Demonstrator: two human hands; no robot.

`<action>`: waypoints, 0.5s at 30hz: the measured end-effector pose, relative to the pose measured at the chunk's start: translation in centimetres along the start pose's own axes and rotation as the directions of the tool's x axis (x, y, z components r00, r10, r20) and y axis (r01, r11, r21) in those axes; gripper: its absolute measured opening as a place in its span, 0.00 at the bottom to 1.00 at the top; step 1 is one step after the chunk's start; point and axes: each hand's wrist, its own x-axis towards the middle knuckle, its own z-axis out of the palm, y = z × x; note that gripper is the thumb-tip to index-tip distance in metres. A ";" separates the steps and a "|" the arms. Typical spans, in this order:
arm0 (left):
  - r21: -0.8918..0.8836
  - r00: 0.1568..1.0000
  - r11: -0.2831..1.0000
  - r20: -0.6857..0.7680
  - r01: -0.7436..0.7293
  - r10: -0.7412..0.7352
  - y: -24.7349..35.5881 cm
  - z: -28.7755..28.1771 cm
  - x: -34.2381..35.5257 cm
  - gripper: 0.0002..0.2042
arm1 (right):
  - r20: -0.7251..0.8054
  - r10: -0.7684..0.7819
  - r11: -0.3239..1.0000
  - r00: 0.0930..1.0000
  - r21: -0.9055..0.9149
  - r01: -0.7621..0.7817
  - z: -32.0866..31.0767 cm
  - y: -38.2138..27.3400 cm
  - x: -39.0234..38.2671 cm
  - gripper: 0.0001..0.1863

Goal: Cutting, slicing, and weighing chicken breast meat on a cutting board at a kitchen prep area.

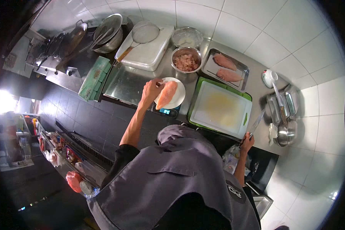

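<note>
My left hand point(151, 92) reaches across the steel counter and pinches the end of a raw chicken breast point(167, 94). The breast lies on a white plate point(179, 100) that sits on a small kitchen scale point(168, 111). My right hand point(247, 142) is low at the counter's near edge, closed around the handle of a knife point(257, 122) whose blade points up along the right side of a white, green-rimmed cutting board point(220, 109). Nothing lies on the board.
Behind the board are a steel tray point(239, 66) with two more chicken breasts, a steel bowl point(186, 60) of diced meat and a second bowl point(187, 37). A strainer point(145, 32) rests on a white box. Pans point(109, 32) stand far left, steel containers point(283, 103) at right.
</note>
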 end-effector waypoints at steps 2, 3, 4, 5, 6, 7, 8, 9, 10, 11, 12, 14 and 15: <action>0.016 1.000 1.000 0.011 -0.023 0.023 0.3 0.6 0.8 0.17 | -0.017 -0.016 1.000 1.000 -0.002 0.016 0.1 0.6 0.2 0.16; 0.055 0.995 0.993 -0.009 -0.102 0.103 -0.1 1.1 1.1 0.18 | -0.016 -0.017 1.000 1.000 0.024 0.017 0.3 0.8 0.4 0.16; 0.089 0.982 0.978 -0.023 -0.187 0.189 -0.5 1.8 1.5 0.19 | -0.025 -0.020 0.999 1.000 0.050 0.021 -0.1 1.5 0.6 0.16; 0.084 0.978 0.975 -0.013 -0.208 0.209 -1.2 2.6 1.7 0.19 | -0.047 -0.023 0.998 0.999 0.054 0.026 -0.2 2.3 0.8 0.16; 0.142 0.966 0.955 0.047 -0.260 0.256 -2.1 3.6 2.1 0.20 | -0.060 -0.064 0.998 0.996 -0.014 0.063 -0.6 4.1 1.4 0.16; 0.200 0.950 0.929 0.109 -0.311 0.294 -2.2 4.1 2.4 0.21 | -0.068 -0.099 0.992 0.993 -0.084 0.093 -0.9 4.3 1.6 0.16; 0.191 0.938 0.919 0.123 -0.344 0.325 -2.2 4.6 2.8 0.21 | -0.104 -0.103 0.992 0.989 -0.079 0.095 -1.3 4.5 1.6 0.16; 0.263 0.963 0.933 0.175 -0.245 0.203 -2.2 4.7 3.0 0.22 | -0.074 -0.021 0.998 0.997 -0.059 0.016 -0.7 3.7 1.2 0.16; 0.341 0.974 0.929 0.215 -0.147 0.075 -2.1 4.8 3.1 0.23 | -0.041 0.061 0.997 0.997 -0.040 -0.063 0.0 2.4 0.6 0.17; 0.344 0.970 0.924 0.224 -0.169 0.094 -2.0 4.6 3.1 0.23 | -0.033 0.090 0.995 0.995 -0.033 -0.092 0.8 0.3 -0.1 0.17; 0.325 0.962 0.928 0.254 -0.180 0.098 -1.4 4.5 3.1 0.24 | -0.064 0.092 0.995 0.994 -0.019 -0.094 0.5 0.3 -0.2 0.17; 0.314 0.948 0.924 0.293 -0.217 0.123 -0.6 4.4 3.0 0.24 | -0.078 0.051 0.999 0.996 -0.014 -0.052 0.6 0.4 -0.5 0.18; 0.257 0.947 0.940 0.285 -0.225 0.149 -0.6 4.4 2.9 0.24 | -0.096 0.055 0.998 0.994 0.002 -0.055 0.9 -0.1 -0.6 0.18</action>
